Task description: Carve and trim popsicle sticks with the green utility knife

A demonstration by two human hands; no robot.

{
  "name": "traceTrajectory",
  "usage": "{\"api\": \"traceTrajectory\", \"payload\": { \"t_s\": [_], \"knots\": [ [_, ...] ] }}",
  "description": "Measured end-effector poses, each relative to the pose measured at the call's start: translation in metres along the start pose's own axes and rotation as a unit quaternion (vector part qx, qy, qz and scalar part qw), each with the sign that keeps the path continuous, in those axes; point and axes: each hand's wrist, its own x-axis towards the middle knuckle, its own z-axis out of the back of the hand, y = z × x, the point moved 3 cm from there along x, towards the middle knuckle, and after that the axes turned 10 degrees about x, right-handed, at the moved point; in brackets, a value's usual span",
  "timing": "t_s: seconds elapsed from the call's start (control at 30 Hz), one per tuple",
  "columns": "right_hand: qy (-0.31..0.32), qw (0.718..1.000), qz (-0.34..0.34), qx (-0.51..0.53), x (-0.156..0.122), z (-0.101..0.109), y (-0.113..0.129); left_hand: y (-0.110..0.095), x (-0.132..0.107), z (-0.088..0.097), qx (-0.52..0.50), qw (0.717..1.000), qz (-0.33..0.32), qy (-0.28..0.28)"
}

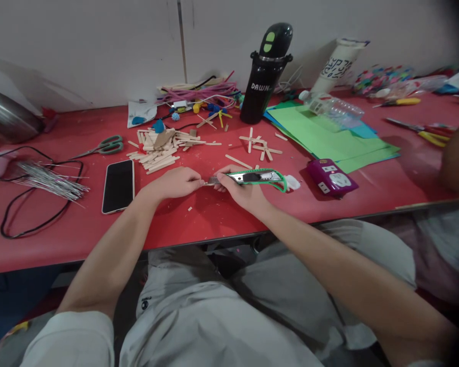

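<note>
Centre frame, over a red table (214, 216), the right hand (241, 192) grasps one green utility knife (259, 177), blade pointing toward frame left. The left hand (178, 182) pinches shut at the blade tip. One black phone (118, 185) lies further left, one stick pile (160, 149) above.

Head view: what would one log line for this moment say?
right hand: grips green utility knife | left hand: pinches at blade tip | nearby: smartphone, craft sticks, red table

Phone (118, 186), scissors (105, 146), blk bottle (266, 74), green paper (321, 137), purple pwr strip (331, 177).
</note>
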Motion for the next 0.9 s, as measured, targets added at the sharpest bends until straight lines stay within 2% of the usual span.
{"api": "traceTrajectory", "payload": {
  "t_s": [0.27, 0.57, 0.73, 0.9],
  "knots": [
    [0.006, 1.0, 0.024, -0.013, -0.0006, -0.001, -0.0003, 0.0, -0.0001, -0.0012, 0.016, 1.0, -0.01, -0.013],
    [0.014, 0.999, 0.025, -0.037, -0.0037, -0.0013, 0.0005, -0.0004, 0.0008, -0.002, 0.036, 0.999, 0.014, -0.002],
    [-0.009, 1.0, 0.021, -0.007, -0.0023, -0.0008, -0.0019, -0.0025, 0.0, -0.0002, 0.029, 0.999, 0.016, 0.007],
    [-0.003, 1.0, 0.025, -0.003, -0.0017, -0.0022, -0.0036, -0.0061, -0.0013, 0.0017, 0.031, 0.999, 0.026, 0.013]
  ]
}}
